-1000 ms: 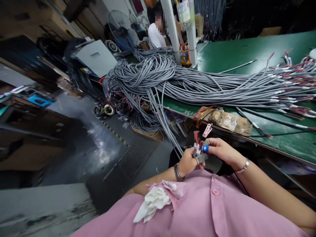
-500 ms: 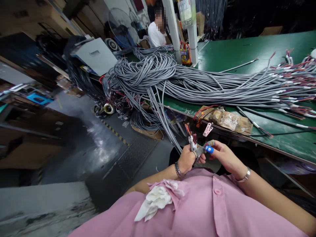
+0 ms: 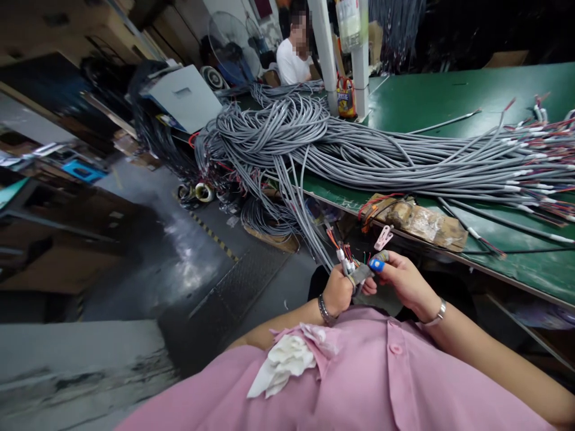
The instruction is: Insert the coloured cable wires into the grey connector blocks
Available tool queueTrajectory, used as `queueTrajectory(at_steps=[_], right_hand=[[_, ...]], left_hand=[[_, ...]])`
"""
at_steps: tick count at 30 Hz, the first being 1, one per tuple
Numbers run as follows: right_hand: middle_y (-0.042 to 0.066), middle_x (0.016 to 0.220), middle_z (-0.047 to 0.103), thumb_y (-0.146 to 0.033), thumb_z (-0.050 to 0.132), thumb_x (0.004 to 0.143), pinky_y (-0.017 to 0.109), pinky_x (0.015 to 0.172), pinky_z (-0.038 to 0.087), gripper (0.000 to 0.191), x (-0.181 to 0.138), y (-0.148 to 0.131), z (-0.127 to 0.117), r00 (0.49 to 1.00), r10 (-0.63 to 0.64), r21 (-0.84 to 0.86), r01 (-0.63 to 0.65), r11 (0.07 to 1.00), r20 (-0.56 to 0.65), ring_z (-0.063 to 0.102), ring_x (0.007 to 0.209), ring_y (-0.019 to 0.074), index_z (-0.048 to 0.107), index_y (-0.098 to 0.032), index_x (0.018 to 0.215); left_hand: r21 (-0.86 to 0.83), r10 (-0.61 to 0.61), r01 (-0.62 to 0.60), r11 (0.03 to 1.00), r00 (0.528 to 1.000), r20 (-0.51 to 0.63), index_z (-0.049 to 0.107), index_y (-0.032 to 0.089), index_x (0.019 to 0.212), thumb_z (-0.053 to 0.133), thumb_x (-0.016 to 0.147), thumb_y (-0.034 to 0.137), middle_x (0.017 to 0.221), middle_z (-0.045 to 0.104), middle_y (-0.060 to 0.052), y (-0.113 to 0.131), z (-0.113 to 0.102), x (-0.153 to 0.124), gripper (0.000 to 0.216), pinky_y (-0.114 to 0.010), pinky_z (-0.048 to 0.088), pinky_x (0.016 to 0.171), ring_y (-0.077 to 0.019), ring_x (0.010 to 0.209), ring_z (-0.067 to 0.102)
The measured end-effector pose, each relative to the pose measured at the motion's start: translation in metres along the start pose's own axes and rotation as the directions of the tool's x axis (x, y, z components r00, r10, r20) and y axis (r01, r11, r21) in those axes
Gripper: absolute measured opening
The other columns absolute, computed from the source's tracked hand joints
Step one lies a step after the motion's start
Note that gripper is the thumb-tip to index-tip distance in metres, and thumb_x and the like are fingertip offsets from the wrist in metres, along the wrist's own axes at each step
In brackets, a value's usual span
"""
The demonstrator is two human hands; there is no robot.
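Close to my body, my left hand (image 3: 340, 288) is closed around several grey cables (image 3: 313, 234), with a dark bracelet on that wrist. Their stripped ends (image 3: 345, 254), with white sleeves and coloured wires, stick up above the fist. Beside it, my right hand (image 3: 403, 278) pinches thin coloured wires at the cable ends between thumb and forefinger. Wrappings cover some fingertips, and a blue one (image 3: 376, 264) sits on my right thumb. Just above this hand, a pink clothes peg (image 3: 383, 238) hangs at the bench edge.
A large heap of grey cables (image 3: 274, 129) lies along the green bench (image 3: 444, 99), wire ends to the right. Taped cardboard (image 3: 422, 221) sits on the bench edge. A white post (image 3: 324, 54) rises behind. Another person (image 3: 291, 61) is beyond it. Coiled cables (image 3: 265, 218) lie below.
The view has shifted slightly, so the bench appears further right. The wire ends above my left hand have spread apart a little. Both hands stay together at the cable ends.
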State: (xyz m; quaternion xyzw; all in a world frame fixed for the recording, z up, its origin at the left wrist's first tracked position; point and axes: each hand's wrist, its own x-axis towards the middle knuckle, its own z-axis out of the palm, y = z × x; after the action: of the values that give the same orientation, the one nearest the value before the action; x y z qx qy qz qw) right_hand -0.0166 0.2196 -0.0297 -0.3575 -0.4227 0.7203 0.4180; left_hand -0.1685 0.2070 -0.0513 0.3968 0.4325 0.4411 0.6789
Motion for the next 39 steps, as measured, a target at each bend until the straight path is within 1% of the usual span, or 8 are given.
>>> queueTrajectory(at_steps=[4,8,15,24,27,33,37,39], right_hand=[[-0.002,0.053,0.058,-0.035,0.063,0.082,0.027,0.051,0.03,0.02,0.001,0.002,0.002,1.0,-0.006,0.03,0.007,1.0,-0.025,0.052,0.049,0.0128,0.052,-0.021,0.074],[-0.003,0.054,0.055,-0.037,0.07,0.077,0.028,0.051,0.031,0.024,0.003,0.004,0.002,0.991,-0.022,-0.01,0.021,1.0,-0.13,0.047,0.049,0.0116,0.053,-0.021,0.07],[-0.002,0.061,0.053,-0.038,0.073,0.074,0.027,0.053,0.032,0.024,0.005,0.017,-0.007,0.977,-0.022,-0.088,0.004,0.996,-0.213,0.042,0.054,0.0109,0.058,-0.019,0.069],[-0.002,0.06,0.05,-0.039,0.074,0.073,0.026,0.053,0.031,0.027,-0.002,0.017,-0.009,0.992,0.008,-0.097,-0.02,0.995,-0.124,0.04,0.056,0.0103,0.057,-0.018,0.069],[-0.002,0.062,0.051,-0.04,0.072,0.075,0.026,0.056,0.036,0.026,-0.003,0.018,-0.02,0.995,0.017,-0.024,-0.019,1.0,-0.098,0.041,0.057,0.0104,0.059,-0.018,0.071],[0.002,0.079,0.059,-0.06,0.051,0.083,0.025,0.055,0.041,0.043,0.019,0.011,-0.047,0.983,0.109,0.236,-0.071,0.969,-0.15,0.045,0.058,0.0107,0.064,-0.02,0.086],[0.003,0.08,0.059,-0.062,0.052,0.082,0.025,0.056,0.042,0.045,0.032,0.002,-0.045,0.995,0.065,0.169,-0.051,0.984,-0.077,0.046,0.059,0.0113,0.065,-0.02,0.089],[0.002,0.072,0.057,-0.06,0.055,0.081,0.025,0.055,0.039,0.042,0.035,0.002,-0.041,0.988,-0.036,0.061,0.046,0.997,-0.151,0.044,0.057,0.0115,0.064,-0.019,0.082]], left_hand=[[-0.085,-0.007,0.0,0.996,0.997,-0.081,0.063,0.009,0.069,0.072,0.069,0.048,0.055,0.065,-0.007,0.0,0.004,0.003,0.04,-0.025,0.048,0.047,-0.0154,0.045,0.06],[-0.089,-0.009,-0.004,0.996,0.99,-0.142,0.061,0.009,0.069,0.072,0.067,0.049,0.054,0.065,-0.007,0.003,0.007,0.003,0.041,-0.025,0.047,0.046,-0.0171,0.048,0.062],[-0.112,-0.01,-0.014,0.994,0.978,-0.207,0.06,0.011,0.071,0.072,0.066,0.051,0.052,0.063,-0.005,0.004,0.006,0.006,0.043,-0.024,0.047,0.048,-0.0165,0.048,0.062],[-0.086,0.02,-0.04,0.995,0.974,-0.228,0.059,0.011,0.069,0.069,0.071,0.048,0.05,0.06,-0.002,0.003,0.002,0.011,0.038,-0.021,0.041,0.041,-0.0113,0.04,0.055],[-0.084,0.015,-0.035,0.996,0.972,-0.235,0.056,0.013,0.066,0.07,0.069,0.048,0.049,0.058,0.0,0.008,-0.001,0.01,0.038,-0.02,0.039,0.039,-0.0094,0.037,0.052],[-0.091,-0.021,0.022,0.996,1.0,0.011,0.058,0.013,0.069,0.071,0.07,0.043,0.048,0.057,0.001,0.019,-0.004,0.012,0.033,-0.021,0.038,0.036,-0.0093,0.035,0.049],[-0.089,-0.09,0.105,0.99,0.982,0.164,0.059,0.013,0.071,0.071,0.07,0.041,0.048,0.058,0.0,0.024,-0.002,0.02,0.031,-0.021,0.038,0.035,-0.0103,0.034,0.049],[-0.081,-0.125,0.142,0.987,0.974,0.188,0.058,0.013,0.07,0.072,0.069,0.041,0.048,0.058,0.0,0.025,-0.002,0.025,0.031,-0.021,0.038,0.035,-0.0107,0.034,0.05]])
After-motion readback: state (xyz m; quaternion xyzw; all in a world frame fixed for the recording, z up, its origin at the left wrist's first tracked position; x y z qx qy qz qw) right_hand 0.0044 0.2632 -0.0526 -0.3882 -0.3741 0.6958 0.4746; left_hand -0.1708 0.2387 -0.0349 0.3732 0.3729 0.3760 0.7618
